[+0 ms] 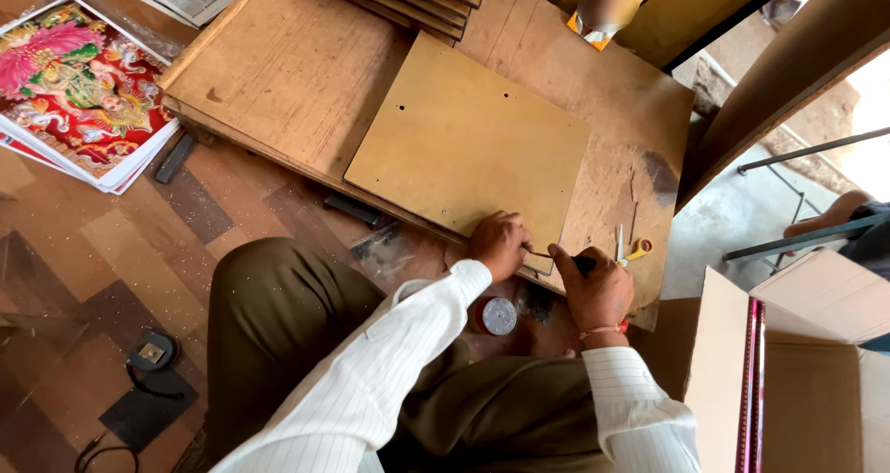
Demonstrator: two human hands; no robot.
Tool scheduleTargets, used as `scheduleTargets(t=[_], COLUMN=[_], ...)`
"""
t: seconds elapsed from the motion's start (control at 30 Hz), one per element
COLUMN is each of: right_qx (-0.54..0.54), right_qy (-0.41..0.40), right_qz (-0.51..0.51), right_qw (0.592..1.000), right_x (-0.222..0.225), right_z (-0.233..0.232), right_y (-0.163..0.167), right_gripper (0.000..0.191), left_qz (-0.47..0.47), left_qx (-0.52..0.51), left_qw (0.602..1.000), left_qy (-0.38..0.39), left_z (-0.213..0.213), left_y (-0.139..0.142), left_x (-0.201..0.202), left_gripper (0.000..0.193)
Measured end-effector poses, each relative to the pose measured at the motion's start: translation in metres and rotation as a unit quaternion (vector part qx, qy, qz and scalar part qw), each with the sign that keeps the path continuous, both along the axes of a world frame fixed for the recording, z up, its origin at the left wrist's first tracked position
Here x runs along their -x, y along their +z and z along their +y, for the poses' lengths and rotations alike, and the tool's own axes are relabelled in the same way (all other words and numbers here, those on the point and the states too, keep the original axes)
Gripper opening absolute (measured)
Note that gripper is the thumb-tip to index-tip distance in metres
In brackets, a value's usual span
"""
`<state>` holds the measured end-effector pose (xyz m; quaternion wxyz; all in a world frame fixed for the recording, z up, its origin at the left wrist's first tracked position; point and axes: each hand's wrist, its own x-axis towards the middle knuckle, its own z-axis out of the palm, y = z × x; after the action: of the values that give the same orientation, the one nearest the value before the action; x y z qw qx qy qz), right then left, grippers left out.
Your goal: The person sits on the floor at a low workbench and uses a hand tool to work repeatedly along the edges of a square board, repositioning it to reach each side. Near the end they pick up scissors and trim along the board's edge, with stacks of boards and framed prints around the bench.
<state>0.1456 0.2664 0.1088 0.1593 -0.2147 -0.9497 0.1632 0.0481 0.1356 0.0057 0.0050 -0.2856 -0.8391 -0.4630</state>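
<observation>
Your left hand (498, 244) presses its closed grip on the yellow board's (468, 139) near edge; your right hand (593, 287) grips a dark-handled tool (582, 263) beside it.

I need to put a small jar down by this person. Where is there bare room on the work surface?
Bare room: the big wooden board left of the yellow panel, and the strip right of the panel. Crowded: the near edge, where the left hand, right hand and small tools sit.

Left hand (498, 243) pressing thin board (468, 144) edge, right hand (593, 287) gripping dark-handled tool (582, 263), wooden surface (297, 74), colourful prints (79, 88) beside
</observation>
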Motion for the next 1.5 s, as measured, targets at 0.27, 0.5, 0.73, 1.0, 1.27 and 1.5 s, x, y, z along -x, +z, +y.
scheduleTargets(t=[0.27, 0.5, 0.73, 1.0, 1.27, 1.5], right_qx=[0.042, -0.101, -0.258, -0.249, 0.436, -0.113], right_qy=[-0.021, 0.296, 0.344, 0.289, -0.214, 0.251], right_qz=[-0.045, -0.113, -0.285, -0.316, -0.316, -0.278], right_qw=[0.998, 0.943, 0.857, 0.869, 0.815, 0.920], right_x=[0.010, 0.008, 0.037, 0.077, 0.112, 0.097], right_z=[-0.015, 0.003, -0.011, -0.023, -0.007, -0.040], right_y=[0.010, 0.017, 0.030, -0.010, -0.019, -0.002], right_gripper=[0.047, 0.011, 0.007, 0.009, 0.026, 0.024], left_qz=[0.062, 0.046, 0.030, 0.025, 0.013, -0.014], left_qx=[-0.016, -0.016, -0.055, -0.050, -0.015, -0.034], left_qw=[0.998, 0.999, 0.997, 0.997, 0.999, 0.999], left_qy=[0.014, 0.005, -0.039, -0.045, -0.031, -0.032], left_z=[-0.012, -0.013, -0.023, -0.041, -0.053, -0.056], left_y=[0.004, -0.006, -0.019, -0.015, -0.006, -0.010], left_x=[-0.004, 0.001, 0.019, 0.042, 0.053, 0.055], left_gripper=[0.013, 0.015, 0.011, 0.014, 0.011, 0.012])
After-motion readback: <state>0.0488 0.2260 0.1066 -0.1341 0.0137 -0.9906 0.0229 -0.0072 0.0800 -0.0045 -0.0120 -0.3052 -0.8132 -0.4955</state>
